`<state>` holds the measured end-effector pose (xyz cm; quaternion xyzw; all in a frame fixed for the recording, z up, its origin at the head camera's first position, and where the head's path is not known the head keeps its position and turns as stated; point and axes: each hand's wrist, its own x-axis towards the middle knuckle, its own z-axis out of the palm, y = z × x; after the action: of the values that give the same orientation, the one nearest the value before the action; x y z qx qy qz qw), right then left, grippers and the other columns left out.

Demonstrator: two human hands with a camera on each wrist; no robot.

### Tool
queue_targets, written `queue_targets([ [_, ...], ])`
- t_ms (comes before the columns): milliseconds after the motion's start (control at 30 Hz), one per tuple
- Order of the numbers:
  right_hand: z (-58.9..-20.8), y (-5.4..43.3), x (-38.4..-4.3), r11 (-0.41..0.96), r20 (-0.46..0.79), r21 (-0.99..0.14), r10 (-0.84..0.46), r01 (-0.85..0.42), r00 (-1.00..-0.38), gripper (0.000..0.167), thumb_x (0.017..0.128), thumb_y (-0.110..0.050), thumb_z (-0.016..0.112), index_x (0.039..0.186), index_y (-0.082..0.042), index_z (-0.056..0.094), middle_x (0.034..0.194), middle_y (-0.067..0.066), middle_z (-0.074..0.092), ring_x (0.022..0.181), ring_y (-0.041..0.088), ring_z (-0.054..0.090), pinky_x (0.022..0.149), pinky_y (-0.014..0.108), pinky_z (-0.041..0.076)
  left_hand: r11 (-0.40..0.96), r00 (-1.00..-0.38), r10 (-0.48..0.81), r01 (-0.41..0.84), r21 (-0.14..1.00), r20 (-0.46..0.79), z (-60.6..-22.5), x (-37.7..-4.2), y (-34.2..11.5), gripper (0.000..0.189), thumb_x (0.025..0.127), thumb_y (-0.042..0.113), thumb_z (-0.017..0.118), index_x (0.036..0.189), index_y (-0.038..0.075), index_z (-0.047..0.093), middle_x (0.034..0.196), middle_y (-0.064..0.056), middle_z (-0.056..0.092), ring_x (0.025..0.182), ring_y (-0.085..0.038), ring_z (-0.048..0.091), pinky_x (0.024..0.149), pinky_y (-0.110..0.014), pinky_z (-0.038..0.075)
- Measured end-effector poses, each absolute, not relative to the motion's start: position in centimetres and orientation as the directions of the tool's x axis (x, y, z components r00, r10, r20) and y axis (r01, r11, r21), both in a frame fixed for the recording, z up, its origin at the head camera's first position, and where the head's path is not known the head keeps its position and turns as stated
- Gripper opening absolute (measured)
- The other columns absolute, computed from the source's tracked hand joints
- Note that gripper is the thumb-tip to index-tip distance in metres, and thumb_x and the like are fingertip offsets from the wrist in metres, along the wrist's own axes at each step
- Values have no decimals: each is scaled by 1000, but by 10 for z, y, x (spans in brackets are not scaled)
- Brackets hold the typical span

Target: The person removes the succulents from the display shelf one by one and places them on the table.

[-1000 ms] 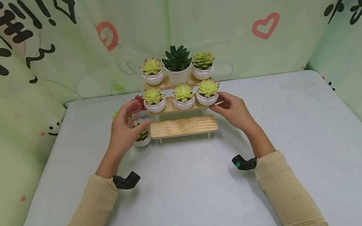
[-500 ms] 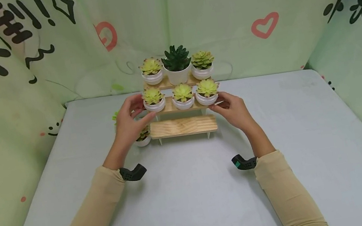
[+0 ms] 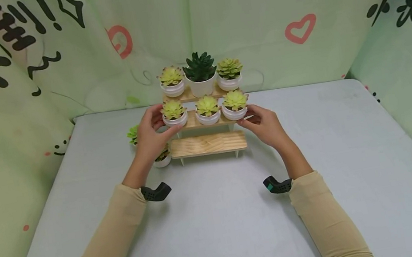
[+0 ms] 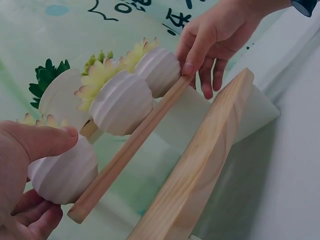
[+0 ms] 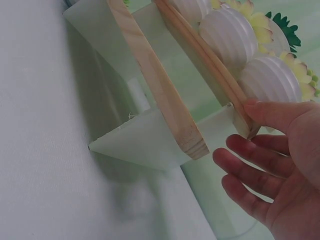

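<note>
A three-step wooden stand (image 3: 208,144) with pale side legs stands on the table; several potted succulents fill its upper two steps. My left hand (image 3: 151,135) holds the white pot of the left yellow-green succulent (image 3: 173,110) on the middle step. In the left wrist view its thumb lies across the pot (image 4: 67,172), fingers on the far side and below. My right hand (image 3: 266,125) pinches the right end of the middle step (image 5: 242,112), thumb on its edge beside the right pot (image 5: 270,77); its other fingers hang loosely below. The middle pot (image 3: 207,110) sits between.
A dark green succulent (image 3: 199,69) stands in a larger pot on the top step, between two smaller ones. Left of the stand, a potted succulent (image 3: 162,156) and a bright green plant (image 3: 132,133) are partly hidden by my left hand. A printed curtain (image 3: 244,14) hangs behind.
My left hand has moved right, away from the plants beside the stand, and taken hold of the left pot on the middle step. My right hand has stayed at the step's end.
</note>
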<state>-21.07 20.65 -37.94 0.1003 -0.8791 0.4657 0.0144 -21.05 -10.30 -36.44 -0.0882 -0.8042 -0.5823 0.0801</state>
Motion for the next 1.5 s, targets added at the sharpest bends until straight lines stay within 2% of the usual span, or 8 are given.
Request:
queue_targets([
  [367,-378,206,-210,555,120,-810,-158,-189,-980,45,93,-27,65,133,-7,54,117,17,65,104,31,66,89,47,57,305,-981,38,193,932,191,-362,-212,-99,70,81,15,79,140,7,44,134,-17,52,122,-29,56,105,-43,49],
  [833,-379,206,-210,550,117,-814,-161,-188,-980,45,94,-27,65,133,-8,54,117,16,65,103,30,66,88,46,57,311,-983,26,181,933,181,-363,-214,-100,70,80,14,80,140,6,45,131,-17,54,119,-29,57,104,-46,50],
  [1000,-380,206,-210,550,121,-813,-162,-191,-979,44,94,-27,65,132,-8,55,116,16,65,103,30,66,88,45,57,319,-980,30,197,927,198,-363,-212,-101,69,79,15,80,138,6,46,129,-16,54,117,-28,57,103,-43,51],
  [1300,-380,206,-211,555,125,-809,-164,-196,-979,45,94,-28,65,132,-8,55,116,16,66,102,30,66,88,46,57,325,-968,44,246,913,246,-365,-207,-105,64,78,14,81,134,7,51,123,-15,56,113,-26,56,104,-43,50],
  [1500,-380,207,-211,554,124,-809,-162,-195,-979,47,94,-28,65,134,-8,54,117,16,65,103,31,66,89,47,57,344,-973,50,229,910,226,-365,-202,-109,66,78,13,81,135,5,49,129,-14,55,117,-24,54,105,-37,50],
])
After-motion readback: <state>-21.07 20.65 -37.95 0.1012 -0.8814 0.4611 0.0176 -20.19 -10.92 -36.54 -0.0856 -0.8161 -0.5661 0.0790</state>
